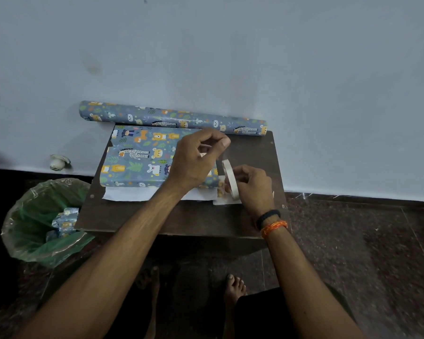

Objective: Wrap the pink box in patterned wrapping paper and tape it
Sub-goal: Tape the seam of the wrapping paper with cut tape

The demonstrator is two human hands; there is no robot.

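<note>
Right hand [252, 185] grips tape roll [230, 179] upright near desk's right edge. Left hand [196, 159] raised above it, fingertips pinching pulled tape end. Box [142, 160], covered in animal-print paper, lies on desk [181, 221] center-left, white paper flap sticking out at its near side. Paper roll [171, 117] along desk's far edge against wall. Green-lined bin [42, 223] on floor left of desk.
</note>
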